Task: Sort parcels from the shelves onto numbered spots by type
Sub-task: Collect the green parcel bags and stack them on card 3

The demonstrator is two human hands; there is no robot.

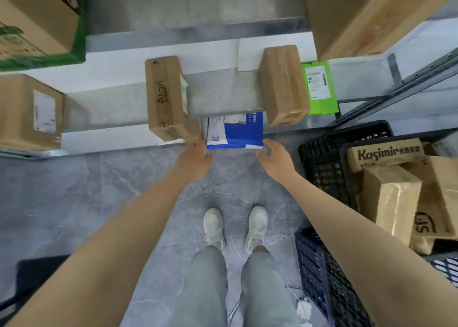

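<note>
A flat blue and white mailer parcel (239,134) lies on the lowest shelf, its front edge sticking out over the floor. My left hand (195,159) reaches to its near left corner with loose fingers, which touch the corner beside a small brown box (192,130). My right hand (275,156) reaches to the near right corner, fingertips at the edge and thumb below. Neither hand has closed round the parcel. On the shelf above stand a tall brown carton (164,98), a taped brown box (282,83) and a green parcel (319,87).
A labelled brown box (29,112) sits at the left and large cartons (366,14) on the upper shelves. Black crates (329,168) hold several brown parcels (391,200) at the right. A dark blue crate (319,272) stands by my feet on the grey marble floor (74,190).
</note>
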